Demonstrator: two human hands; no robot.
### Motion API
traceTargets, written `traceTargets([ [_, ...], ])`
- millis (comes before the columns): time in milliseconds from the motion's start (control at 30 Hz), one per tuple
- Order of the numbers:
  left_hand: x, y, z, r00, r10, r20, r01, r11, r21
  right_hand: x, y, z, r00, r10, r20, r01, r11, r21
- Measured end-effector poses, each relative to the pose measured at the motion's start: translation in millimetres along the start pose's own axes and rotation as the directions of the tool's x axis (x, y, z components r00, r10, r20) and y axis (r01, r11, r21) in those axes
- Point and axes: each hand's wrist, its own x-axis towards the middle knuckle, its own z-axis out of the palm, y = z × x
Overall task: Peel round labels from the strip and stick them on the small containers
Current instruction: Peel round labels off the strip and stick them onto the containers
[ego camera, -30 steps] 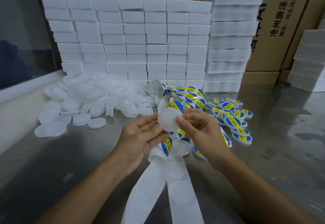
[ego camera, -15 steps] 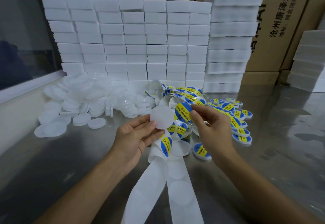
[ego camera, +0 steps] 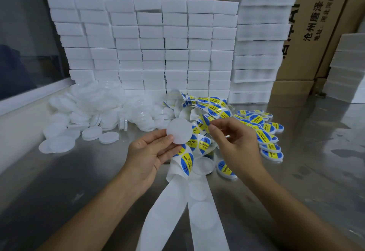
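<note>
The left hand (ego camera: pixel 150 152) is holding a blank white container (ego camera: pixel 179 130) at frame centre, its fingers (ego camera: pixel 158 134) closed on the lower left edge, thumb on the face. The right hand (ego camera: pixel 239 144), just right of it, is pinching a blue and yellow label (ego camera: pixel 206 121) between thumb and forefinger, the other fingers loosely curled. The label is standing edge-on beside the container's right rim; whether it is touching the container or still sitting on the strip cannot be told.

The strip (ego camera: pixel 205 108) is lying in a tangle behind and below both hands, printed labels showing along it. Its bare backing (ego camera: pixel 164 207) is running down to the lower edge of the frame in two white bands with round peeled spots.

Labelled containers (ego camera: pixel 266 132) are lying in a heap at centre right, one more (ego camera: pixel 225 169) sitting just below the right wrist. Blank containers (ego camera: pixel 94 116) are piled at centre left. All is resting on a shiny metal worktop (ego camera: pixel 316 162). White blocks (ego camera: pixel 154 47) are stacked in a wall across the upper middle, with cardboard boxes (ego camera: pixel 308 33) behind them at upper right
</note>
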Motion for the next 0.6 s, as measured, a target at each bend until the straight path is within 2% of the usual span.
traceTargets([
  [167,-0.1,-1.8,0.1,1.0,0.01,0.002,-0.01,0.999,0.038,-1.4,-10.1,1.8,0.99,0.098,0.102,-0.123,0.953,0.275],
  [267,-1.4,-2.7,1.3,0.999,0.007,0.034,-0.01,0.998,0.068,-4.6,-12.5,6.2,0.969,0.169,0.181,-0.225,0.905,0.362],
  [433,-3.0,-2.3,1.8,0.995,-0.012,0.095,0.004,0.997,0.082,-7.7,-11.5,7.7,0.963,0.19,0.191,-0.242,0.922,0.303],
  [600,-3.3,-1.1,2.7,0.995,-0.018,0.093,0.01,0.996,0.083,-7.8,-9.3,8.6,0.961,0.2,0.189,-0.245,0.936,0.254],
])
